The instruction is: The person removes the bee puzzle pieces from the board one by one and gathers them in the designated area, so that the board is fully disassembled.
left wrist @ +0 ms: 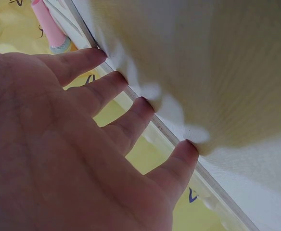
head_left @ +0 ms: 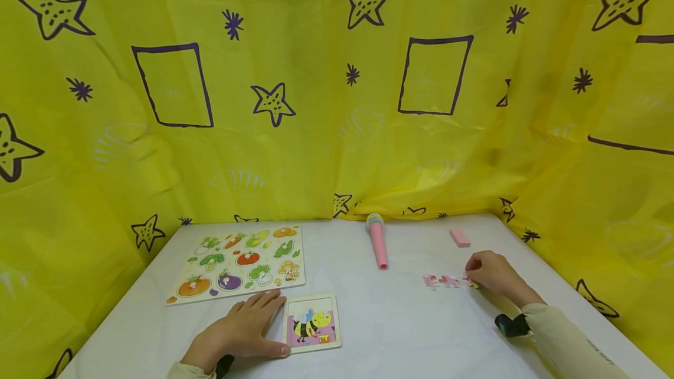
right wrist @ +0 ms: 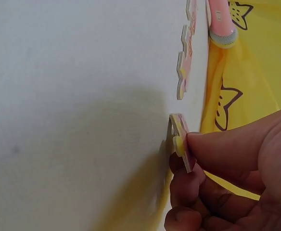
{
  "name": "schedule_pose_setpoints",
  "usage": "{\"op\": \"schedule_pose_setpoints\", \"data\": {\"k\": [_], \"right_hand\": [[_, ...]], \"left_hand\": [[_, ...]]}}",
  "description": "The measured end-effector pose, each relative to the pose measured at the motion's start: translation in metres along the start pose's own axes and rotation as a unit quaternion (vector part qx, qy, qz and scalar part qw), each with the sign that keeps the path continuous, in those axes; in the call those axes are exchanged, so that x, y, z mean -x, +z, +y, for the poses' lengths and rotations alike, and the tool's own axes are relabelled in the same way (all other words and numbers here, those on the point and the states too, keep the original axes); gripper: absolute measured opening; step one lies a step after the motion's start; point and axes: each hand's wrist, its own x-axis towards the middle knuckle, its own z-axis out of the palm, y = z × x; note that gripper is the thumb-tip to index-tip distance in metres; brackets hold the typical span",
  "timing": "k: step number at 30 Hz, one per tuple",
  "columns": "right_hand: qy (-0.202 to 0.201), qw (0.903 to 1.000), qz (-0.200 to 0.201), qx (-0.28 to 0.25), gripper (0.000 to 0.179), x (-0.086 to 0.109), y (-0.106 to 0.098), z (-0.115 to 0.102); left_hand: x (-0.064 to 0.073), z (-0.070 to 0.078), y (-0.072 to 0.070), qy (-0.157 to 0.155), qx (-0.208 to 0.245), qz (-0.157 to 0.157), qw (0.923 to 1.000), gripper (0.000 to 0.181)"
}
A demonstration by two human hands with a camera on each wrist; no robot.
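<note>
My left hand (head_left: 242, 329) lies palm down on the table with its fingers spread, its thumb touching the lower left corner of a small square puzzle tray (head_left: 339, 326). A bee picture (head_left: 310, 327) of joined pieces fills the tray's lower part. In the left wrist view the left fingers (left wrist: 131, 122) are nearly straight. At the right, my right hand (head_left: 495, 274) pinches a pink and yellow jigsaw piece (right wrist: 182, 139) between thumb and fingers. The right wrist view has this piece tilted on edge, apart from other loose pink jigsaw pieces (right wrist: 184, 79) in a row beside it.
Behind the left hand is a wooden vegetable puzzle board (head_left: 237, 274). A pink toy microphone (head_left: 378, 244) lies at the back middle, and a pink block (head_left: 460, 238) sits behind the right hand. Yellow patterned curtains (head_left: 316, 157) enclose the white table (head_left: 389, 326).
</note>
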Motion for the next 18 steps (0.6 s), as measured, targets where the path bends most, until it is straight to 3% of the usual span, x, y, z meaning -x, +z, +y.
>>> {"op": "schedule_pose_setpoints", "data": {"k": [10,18], "right_hand": [[-0.022,0.9997,0.005,0.01,0.007,0.002,0.0017,0.0059],[-0.017,0.9998,0.008,0.002,0.006,0.0027,0.0026,0.0055]], "left_hand": [[0.0015,0.0012,-0.0005,-0.006,-0.014,0.002,0.9999,0.111],[0.0008,0.0001,0.0004,0.0,-0.006,0.003,1.0,0.112]]}}
